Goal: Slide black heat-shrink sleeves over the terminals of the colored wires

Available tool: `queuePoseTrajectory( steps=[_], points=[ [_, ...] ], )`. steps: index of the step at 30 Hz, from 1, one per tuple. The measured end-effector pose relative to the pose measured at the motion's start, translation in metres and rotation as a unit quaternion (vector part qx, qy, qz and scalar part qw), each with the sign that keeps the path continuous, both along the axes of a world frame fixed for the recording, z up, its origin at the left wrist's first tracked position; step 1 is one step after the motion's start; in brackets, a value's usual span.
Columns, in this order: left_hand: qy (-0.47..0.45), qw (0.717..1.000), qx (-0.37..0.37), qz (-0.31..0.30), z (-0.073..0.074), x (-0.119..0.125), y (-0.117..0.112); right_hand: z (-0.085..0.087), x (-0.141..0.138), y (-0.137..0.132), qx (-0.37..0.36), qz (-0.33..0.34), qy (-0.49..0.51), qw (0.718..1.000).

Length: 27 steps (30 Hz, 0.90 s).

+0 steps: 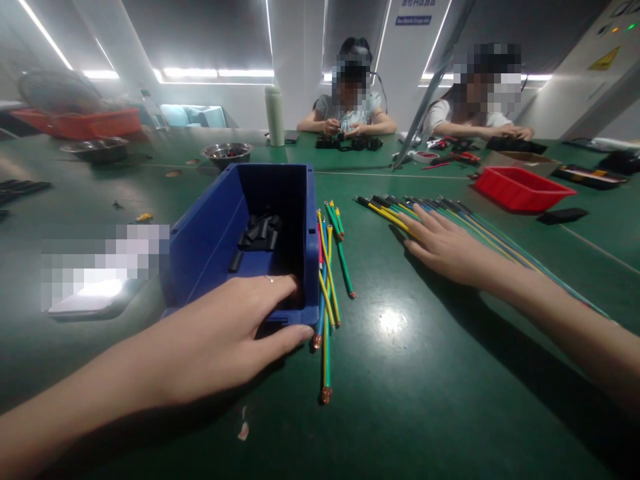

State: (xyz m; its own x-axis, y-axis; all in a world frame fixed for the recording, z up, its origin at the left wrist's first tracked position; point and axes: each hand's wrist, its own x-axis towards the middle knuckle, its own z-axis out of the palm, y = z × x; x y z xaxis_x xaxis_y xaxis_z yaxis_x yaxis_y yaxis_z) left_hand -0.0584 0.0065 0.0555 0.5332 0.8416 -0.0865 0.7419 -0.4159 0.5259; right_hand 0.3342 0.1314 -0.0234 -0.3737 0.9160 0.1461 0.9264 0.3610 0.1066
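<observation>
A green table [415,400] fills most of the view. At its far edge sit two people: one [374,107], near the middle, has both hands at small black parts; the other [440,117], farther right, bends over dark items.

The blue bin [195,267] stands upright left of centre on the table, its open front toward the viewer. The wearer's left hand [250,333] reaches in from the near left corner and grips the bin's front lip close to its right corner, thumb outside and fingers inside, the fingertips hidden.

Right of the bin, well apart from it, a row of long cables [493,239] in yellow, green and blue fans diagonally from the middle of the table toward its right edge, the black-capped ends farthest away. The right hand [445,247] lies palm down over the row near those capped ends, fingers extended and loosely spread, thumb a little apart, grasping nothing that can be seen.

Near the table's right edge, beyond the cables, is a red tray [520,190]. A pale green bottle [275,117] and a metal bowl [227,155] stand behind the bin, toward the far edge.

Short cables [325,300] with bare copper ends lie in a loose bundle just beside the bin's right wall, near the left thumb. Smallest are the black tube pieces [260,233], heaped on the bin's floor beyond the left hand.
</observation>
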Motion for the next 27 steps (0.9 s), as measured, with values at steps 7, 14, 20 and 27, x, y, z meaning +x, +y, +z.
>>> queuePoseTrajectory(
  steps=[7, 14, 20, 27],
  points=[
    [0.0, 1.0, 0.01, -0.001, -0.004, 0.002, 0.001, 0.004, -0.013, 0.042, -0.037, -0.073, 0.015, 0.997],
    [0.001, 1.0, -0.005, -0.001, -0.004, 0.003, 0.002, 0.0, -0.025, 0.066, -0.057, -0.18, 0.06, 0.98],
    [-0.006, 1.0, -0.006, 0.0, -0.01, 0.0, 0.005, -0.009, -0.019, 0.074, -0.075, -0.206, 0.077, 0.973],
    [-0.008, 1.0, 0.013, 0.0, -0.019, -0.004, 0.009, -0.017, 0.0, 0.077, -0.069, -0.223, 0.09, 0.968]
  ],
)
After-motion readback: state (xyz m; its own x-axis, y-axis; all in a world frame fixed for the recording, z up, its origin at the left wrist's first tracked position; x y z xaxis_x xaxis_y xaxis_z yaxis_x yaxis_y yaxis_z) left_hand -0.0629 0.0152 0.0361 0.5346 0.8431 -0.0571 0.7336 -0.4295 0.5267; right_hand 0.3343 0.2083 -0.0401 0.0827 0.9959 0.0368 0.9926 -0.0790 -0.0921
